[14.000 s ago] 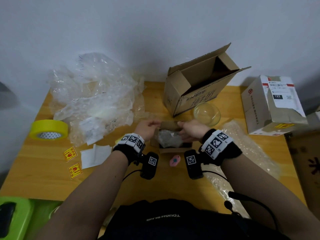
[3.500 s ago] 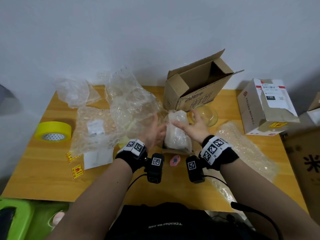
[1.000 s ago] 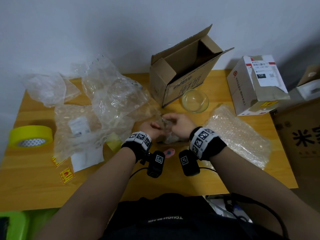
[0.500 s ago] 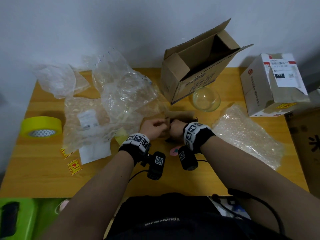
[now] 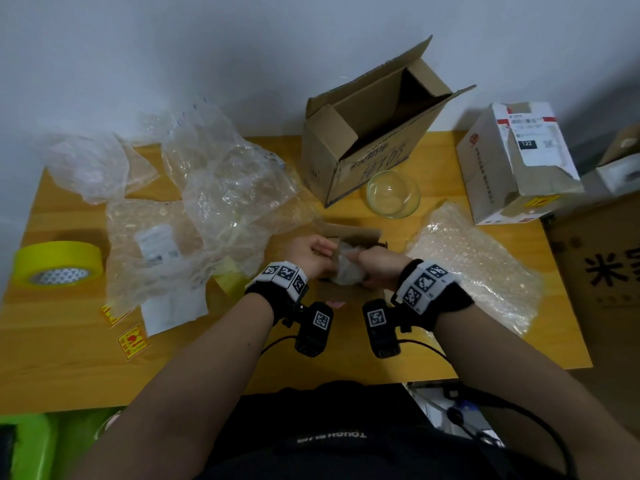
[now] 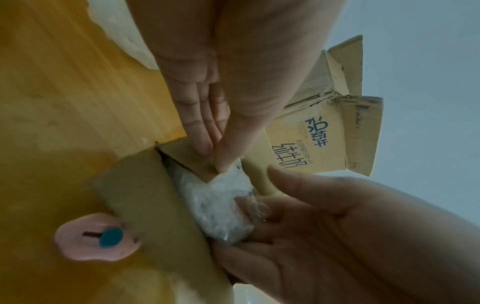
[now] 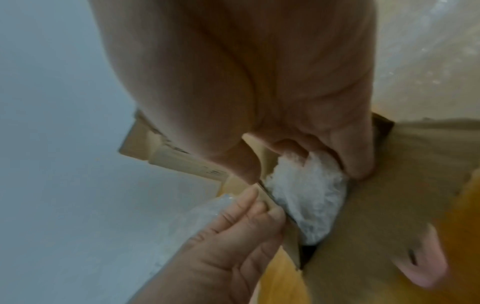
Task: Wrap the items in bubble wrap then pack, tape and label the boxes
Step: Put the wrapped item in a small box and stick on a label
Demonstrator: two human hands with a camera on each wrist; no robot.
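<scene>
R hand (image 7: 298, 144) first: thumb and fingers curled round the bubble-wrapped bundle (image 7: 306, 193), squeezing it from the R side and far end, pushing it down into the small box (image 6: 145, 205). L hand (image 6: 207, 115): fingers straight and pressed together, thumb opposite, pinching the box's left flap (image 6: 192, 162) and holding it back off the opening. Both hands sit right at the mouth, touching cardboard and wrap.

The key relation: bundle lies just R of the L fingertips, directly under the R fingers, long axis running toward/away from the person, same line as the slot between the flaps. It's partly in, top bulging above the rim. R hand is the nearer one and prob. does the pushing; L only keeps the flap clear. Judgement: packing step, bundle not yet seated; flaps can't fold till it drops.

Outward: pink cutter (image 6: 98, 236) on the table (image 5: 69, 368) near side of the box. Large open carton (image 5: 367, 140) and glass bowl (image 5: 393, 194) beyond. Bubble wrap sheet (image 5: 478, 265) to the R, yellow tape roll (image 5: 57, 268) far L, well apart.
</scene>
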